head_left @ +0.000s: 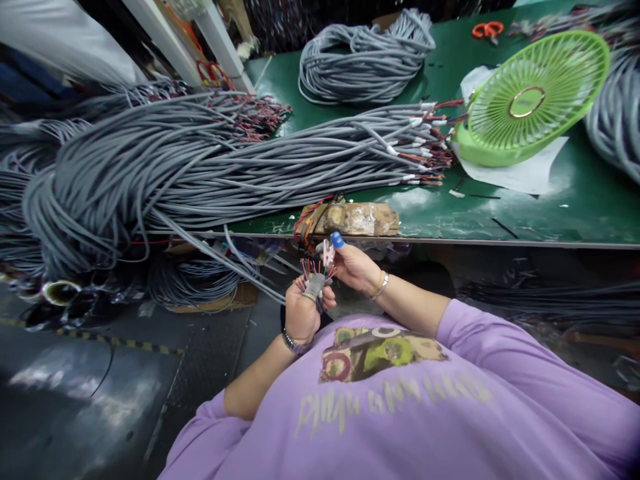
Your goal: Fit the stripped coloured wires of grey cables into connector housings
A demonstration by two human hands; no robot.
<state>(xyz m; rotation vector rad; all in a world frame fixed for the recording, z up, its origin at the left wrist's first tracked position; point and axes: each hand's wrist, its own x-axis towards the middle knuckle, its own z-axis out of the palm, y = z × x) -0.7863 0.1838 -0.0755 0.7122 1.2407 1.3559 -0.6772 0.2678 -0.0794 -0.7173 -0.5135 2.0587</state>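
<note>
My left hand (303, 312) is closed around the end of a grey cable (316, 285), whose thin coloured wires fan out above my fist. My right hand (353, 267) pinches a small pale connector (327, 254) at those wire tips; a blue cap covers one of its fingertips. Both hands are just below the front edge of the green table (550, 213), in front of my purple shirt. A wristwatch is on my left wrist and bracelets on my right.
A big bundle of grey cables (200, 167) lies across the table and spills off its left end. A tape-wrapped block (350, 219) sits at the table edge. A green fan (530, 100), a coiled cable heap (365, 60) and orange scissors (487, 29) lie farther back.
</note>
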